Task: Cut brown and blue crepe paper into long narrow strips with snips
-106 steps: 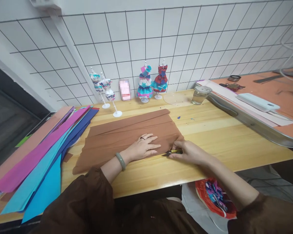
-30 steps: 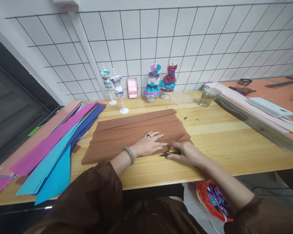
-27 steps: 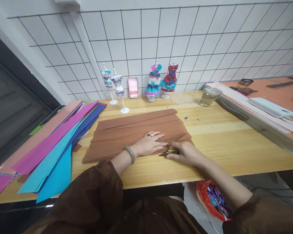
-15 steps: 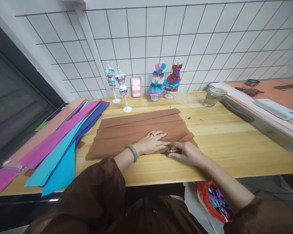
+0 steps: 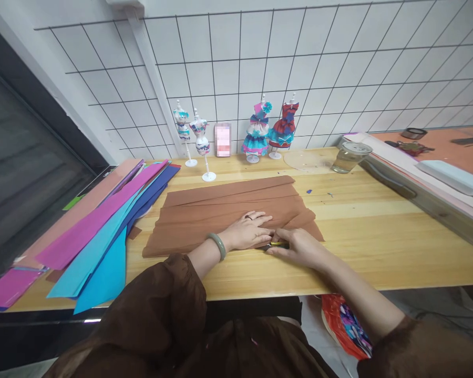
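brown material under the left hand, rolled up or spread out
Spread out: the brown material lies broad and mostly flat on the table, creases running across it, the left hand resting on top.

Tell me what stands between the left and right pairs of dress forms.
The head view shows a phone-like slab, its face pixelated, standing upright between the left pair and the right pair.
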`<state>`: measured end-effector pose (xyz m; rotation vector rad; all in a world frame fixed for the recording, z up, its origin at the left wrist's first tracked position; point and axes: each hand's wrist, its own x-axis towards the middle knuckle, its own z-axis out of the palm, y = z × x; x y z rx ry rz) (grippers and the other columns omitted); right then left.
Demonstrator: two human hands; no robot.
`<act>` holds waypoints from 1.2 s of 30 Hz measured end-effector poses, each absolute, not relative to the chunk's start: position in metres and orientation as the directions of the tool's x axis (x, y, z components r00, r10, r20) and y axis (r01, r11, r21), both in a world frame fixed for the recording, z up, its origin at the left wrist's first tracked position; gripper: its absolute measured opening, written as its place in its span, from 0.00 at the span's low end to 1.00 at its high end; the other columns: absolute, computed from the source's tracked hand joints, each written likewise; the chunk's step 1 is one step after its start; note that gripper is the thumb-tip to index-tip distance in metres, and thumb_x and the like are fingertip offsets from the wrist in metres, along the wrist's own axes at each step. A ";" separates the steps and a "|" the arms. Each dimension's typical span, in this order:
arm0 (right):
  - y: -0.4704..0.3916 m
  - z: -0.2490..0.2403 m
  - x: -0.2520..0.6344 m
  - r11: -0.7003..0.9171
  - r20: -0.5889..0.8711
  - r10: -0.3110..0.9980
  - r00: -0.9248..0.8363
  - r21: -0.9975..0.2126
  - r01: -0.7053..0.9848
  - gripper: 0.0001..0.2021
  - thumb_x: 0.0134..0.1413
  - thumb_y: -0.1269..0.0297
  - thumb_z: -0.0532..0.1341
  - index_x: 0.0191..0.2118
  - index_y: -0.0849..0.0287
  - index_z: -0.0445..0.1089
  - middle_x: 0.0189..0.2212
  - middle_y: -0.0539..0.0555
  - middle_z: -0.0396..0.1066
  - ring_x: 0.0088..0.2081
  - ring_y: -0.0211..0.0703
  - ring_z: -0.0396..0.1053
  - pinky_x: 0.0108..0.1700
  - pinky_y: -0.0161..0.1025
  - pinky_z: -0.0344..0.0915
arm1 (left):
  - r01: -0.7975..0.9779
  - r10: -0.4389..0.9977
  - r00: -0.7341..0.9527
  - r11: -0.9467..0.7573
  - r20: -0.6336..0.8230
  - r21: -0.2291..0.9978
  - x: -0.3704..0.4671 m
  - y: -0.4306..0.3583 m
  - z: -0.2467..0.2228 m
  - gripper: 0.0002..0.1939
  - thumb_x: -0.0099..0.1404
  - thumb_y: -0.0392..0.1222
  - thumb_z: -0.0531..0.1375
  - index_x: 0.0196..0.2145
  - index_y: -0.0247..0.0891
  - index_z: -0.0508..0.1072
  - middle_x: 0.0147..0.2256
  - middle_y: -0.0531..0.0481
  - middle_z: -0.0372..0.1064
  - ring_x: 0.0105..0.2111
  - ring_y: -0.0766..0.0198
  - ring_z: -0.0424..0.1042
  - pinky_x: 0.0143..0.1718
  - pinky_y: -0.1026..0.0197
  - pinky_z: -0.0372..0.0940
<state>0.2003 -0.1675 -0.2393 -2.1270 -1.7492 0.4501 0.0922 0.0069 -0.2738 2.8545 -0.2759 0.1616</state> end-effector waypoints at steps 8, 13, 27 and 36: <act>-0.172 -0.241 0.202 -0.182 -0.025 0.981 0.194 -0.474 0.861 0.14 0.51 0.50 0.57 0.36 0.56 0.67 0.28 0.53 0.74 0.30 0.44 0.70 0.31 0.35 0.56 | -0.219 -0.181 0.972 -0.932 0.151 0.289 0.089 0.011 -0.268 0.22 0.66 0.54 0.43 0.54 0.49 0.63 0.61 0.52 0.47 0.61 0.58 0.43 0.59 0.52 0.46; -0.171 -0.239 0.203 -0.197 -0.052 0.980 0.194 -0.444 0.874 0.15 0.50 0.48 0.56 0.33 0.56 0.65 0.25 0.52 0.72 0.26 0.43 0.67 0.28 0.35 0.54 | -0.254 -0.229 0.966 -0.930 0.122 0.266 0.068 0.027 -0.256 0.21 0.66 0.53 0.44 0.52 0.49 0.65 0.61 0.50 0.47 0.61 0.55 0.41 0.59 0.51 0.45; -0.157 -0.236 0.194 -0.179 -0.057 0.984 0.170 -0.412 0.894 0.15 0.51 0.49 0.56 0.33 0.56 0.65 0.26 0.53 0.73 0.28 0.43 0.69 0.30 0.35 0.55 | -0.203 -0.185 0.977 -0.957 0.104 0.205 0.054 0.030 -0.263 0.22 0.67 0.53 0.42 0.54 0.50 0.63 0.61 0.50 0.47 0.61 0.57 0.42 0.59 0.50 0.41; -0.158 -0.243 0.197 -0.140 -0.017 0.989 0.147 -0.436 0.889 0.14 0.52 0.50 0.55 0.31 0.57 0.65 0.25 0.52 0.72 0.27 0.41 0.68 0.29 0.35 0.54 | -0.187 -0.168 0.981 -0.958 0.102 0.219 0.053 0.031 -0.264 0.22 0.67 0.54 0.42 0.54 0.51 0.62 0.61 0.51 0.46 0.61 0.58 0.41 0.59 0.50 0.42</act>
